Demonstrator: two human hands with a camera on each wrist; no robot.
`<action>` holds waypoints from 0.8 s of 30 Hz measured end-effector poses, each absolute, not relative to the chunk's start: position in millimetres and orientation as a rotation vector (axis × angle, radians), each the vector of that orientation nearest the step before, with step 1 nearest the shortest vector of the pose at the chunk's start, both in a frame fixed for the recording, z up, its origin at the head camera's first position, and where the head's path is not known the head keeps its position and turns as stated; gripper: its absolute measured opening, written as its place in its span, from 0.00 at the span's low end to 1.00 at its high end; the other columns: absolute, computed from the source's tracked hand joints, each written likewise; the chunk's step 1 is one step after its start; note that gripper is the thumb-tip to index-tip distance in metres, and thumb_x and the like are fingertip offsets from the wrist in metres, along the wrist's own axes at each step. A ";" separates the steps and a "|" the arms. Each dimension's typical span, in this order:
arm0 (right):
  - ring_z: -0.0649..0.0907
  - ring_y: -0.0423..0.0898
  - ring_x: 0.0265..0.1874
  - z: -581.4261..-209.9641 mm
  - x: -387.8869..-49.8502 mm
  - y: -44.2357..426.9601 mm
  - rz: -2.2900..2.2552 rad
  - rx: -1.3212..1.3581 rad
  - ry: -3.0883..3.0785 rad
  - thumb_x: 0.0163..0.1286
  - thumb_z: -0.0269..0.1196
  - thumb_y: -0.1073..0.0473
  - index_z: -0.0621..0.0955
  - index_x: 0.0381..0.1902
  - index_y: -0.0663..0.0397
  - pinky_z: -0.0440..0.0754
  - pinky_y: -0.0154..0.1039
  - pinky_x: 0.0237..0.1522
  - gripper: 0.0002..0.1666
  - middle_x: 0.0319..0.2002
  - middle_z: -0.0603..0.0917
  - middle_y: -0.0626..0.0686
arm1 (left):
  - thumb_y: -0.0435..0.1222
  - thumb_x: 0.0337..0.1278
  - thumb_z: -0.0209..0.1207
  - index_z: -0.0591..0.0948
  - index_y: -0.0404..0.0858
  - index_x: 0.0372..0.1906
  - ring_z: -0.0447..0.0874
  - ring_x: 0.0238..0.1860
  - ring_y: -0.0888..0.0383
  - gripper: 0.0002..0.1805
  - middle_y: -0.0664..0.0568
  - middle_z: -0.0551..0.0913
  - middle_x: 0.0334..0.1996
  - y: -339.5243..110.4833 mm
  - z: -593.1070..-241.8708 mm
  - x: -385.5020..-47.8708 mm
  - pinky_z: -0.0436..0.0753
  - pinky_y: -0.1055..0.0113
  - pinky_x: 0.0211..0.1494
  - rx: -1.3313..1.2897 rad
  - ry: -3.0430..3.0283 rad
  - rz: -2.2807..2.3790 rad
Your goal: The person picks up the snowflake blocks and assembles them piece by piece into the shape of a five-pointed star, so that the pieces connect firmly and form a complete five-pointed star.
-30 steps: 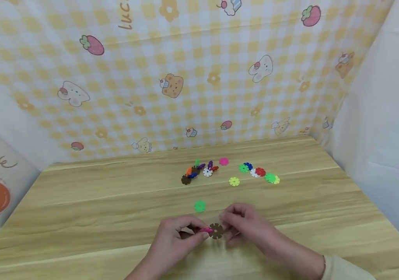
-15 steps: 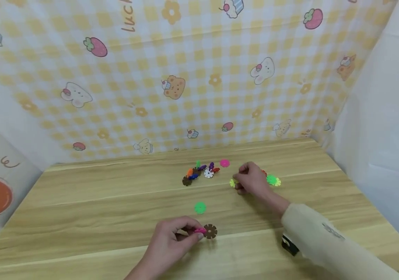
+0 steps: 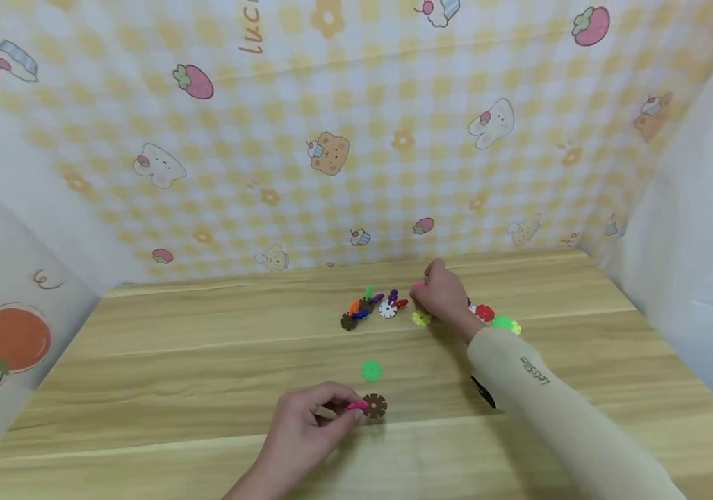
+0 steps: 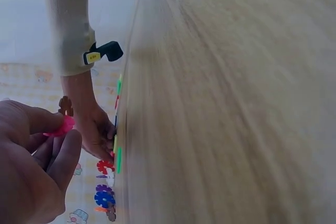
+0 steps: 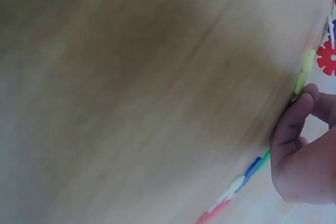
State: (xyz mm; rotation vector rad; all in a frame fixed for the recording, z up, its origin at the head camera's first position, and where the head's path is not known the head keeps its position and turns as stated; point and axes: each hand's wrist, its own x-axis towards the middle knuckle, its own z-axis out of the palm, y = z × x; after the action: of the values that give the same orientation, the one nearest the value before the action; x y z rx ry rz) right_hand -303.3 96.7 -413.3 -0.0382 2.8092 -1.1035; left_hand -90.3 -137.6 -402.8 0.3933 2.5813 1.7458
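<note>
Left hand (image 3: 309,425) pinches thin pink disc (image 3: 358,404) joined to round, notched brown disc (image 3: 375,405), both just nearer than flat green disc (image 3: 372,370) on wood-grained table (image 3: 206,354). Right hand (image 3: 443,295) beyond green disc, bent fingers at second pink disc (image 3: 418,285); cannot tell whether they grip.

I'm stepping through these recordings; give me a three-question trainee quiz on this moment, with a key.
1. True or false: the left hand pinches a pink slotted disc joined to a brown slotted disc.
2. What colour is the lone slotted disc on the table just beyond that joined pair? A yellow, B green, C white.
3. Fill in: the right hand is at a ____ slotted disc near the table's back edge.

Key:
1. True.
2. B, the green slotted disc.
3. Pink; this second pink disc is partly hidden.
</note>
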 end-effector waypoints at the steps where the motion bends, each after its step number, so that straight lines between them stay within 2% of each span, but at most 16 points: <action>1: 0.77 0.53 0.39 -414.0 -303.7 97.7 -1.076 -0.042 2.820 0.68 0.64 0.56 0.69 0.56 0.65 0.79 0.44 0.43 0.27 0.43 0.78 0.61 | 0.34 0.60 0.70 0.89 0.46 0.36 0.85 0.34 0.66 0.03 0.57 0.90 0.33 -136.8 -403.7 -90.2 0.87 0.69 0.35 0.391 2.589 1.750; 4: 0.80 0.52 0.37 -416.8 -302.2 102.3 -1.077 -0.080 2.835 0.68 0.63 0.60 0.74 0.49 0.65 0.81 0.42 0.39 0.17 0.41 0.82 0.63 | 0.33 0.60 0.70 0.89 0.46 0.36 0.85 0.33 0.65 0.04 0.57 0.90 0.33 -134.5 -405.3 -90.2 0.87 0.69 0.35 0.387 2.591 1.770; 7: 0.82 0.48 0.27 -420.5 -294.6 108.1 -1.155 -0.217 2.855 0.68 0.63 0.65 0.80 0.38 0.66 0.80 0.36 0.29 0.07 0.31 0.85 0.60 | 0.33 0.59 0.71 0.89 0.46 0.36 0.85 0.33 0.65 0.04 0.57 0.89 0.32 -133.1 -406.1 -90.2 0.87 0.69 0.35 0.363 2.595 1.776; 9: 0.83 0.45 0.23 -420.8 -283.1 112.7 -1.246 -0.294 2.847 0.68 0.64 0.66 0.84 0.35 0.65 0.80 0.34 0.26 0.05 0.26 0.87 0.57 | 0.33 0.59 0.71 0.88 0.46 0.36 0.84 0.33 0.65 0.04 0.58 0.89 0.32 -132.3 -406.5 -90.4 0.87 0.69 0.35 0.337 2.595 1.773; 12: 0.86 0.44 0.23 -414.2 -255.8 121.4 -1.463 -0.345 2.700 0.71 0.64 0.66 0.87 0.39 0.68 0.85 0.34 0.27 0.09 0.29 0.89 0.60 | 0.33 0.59 0.71 0.89 0.46 0.36 0.84 0.34 0.64 0.04 0.58 0.89 0.33 -131.3 -407.1 -91.0 0.87 0.69 0.36 0.285 2.599 1.764; 16: 0.88 0.46 0.31 -395.0 -207.3 128.6 -1.731 -0.287 2.300 0.77 0.60 0.64 0.82 0.51 0.76 0.89 0.39 0.37 0.16 0.37 0.88 0.65 | 0.32 0.59 0.70 0.88 0.48 0.36 0.85 0.35 0.63 0.06 0.58 0.89 0.34 -130.2 -407.1 -92.2 0.87 0.69 0.38 0.215 2.610 1.758; 18: 0.88 0.46 0.33 -385.0 -183.1 127.6 -1.814 -0.240 2.116 0.77 0.60 0.63 0.80 0.55 0.77 0.89 0.40 0.40 0.19 0.39 0.88 0.65 | 0.32 0.61 0.69 0.88 0.50 0.37 0.86 0.36 0.62 0.08 0.59 0.89 0.35 -128.8 -406.0 -93.0 0.88 0.69 0.39 0.196 2.605 1.776; 21: 0.89 0.46 0.33 -373.1 -152.9 121.6 -1.898 -0.162 1.931 0.74 0.63 0.61 0.79 0.56 0.76 0.89 0.42 0.41 0.22 0.39 0.88 0.60 | 0.32 0.62 0.68 0.88 0.51 0.40 0.88 0.37 0.57 0.09 0.59 0.90 0.37 -125.5 -403.3 -94.4 0.88 0.67 0.40 0.225 2.585 1.839; 24: 0.90 0.46 0.32 -367.3 -134.3 113.8 -1.922 -0.161 1.848 0.72 0.66 0.59 0.80 0.54 0.75 0.90 0.44 0.41 0.22 0.38 0.89 0.58 | 0.31 0.63 0.67 0.88 0.47 0.42 0.90 0.37 0.53 0.07 0.56 0.91 0.39 -121.6 -401.0 -94.1 0.89 0.66 0.40 0.338 2.539 1.925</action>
State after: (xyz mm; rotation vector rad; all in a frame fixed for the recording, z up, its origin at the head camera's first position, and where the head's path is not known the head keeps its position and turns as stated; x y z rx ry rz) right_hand -134.3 113.8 -367.3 -0.1607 1.8480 -1.9216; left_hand -94.1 -121.6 -401.0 0.3379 2.5388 1.9245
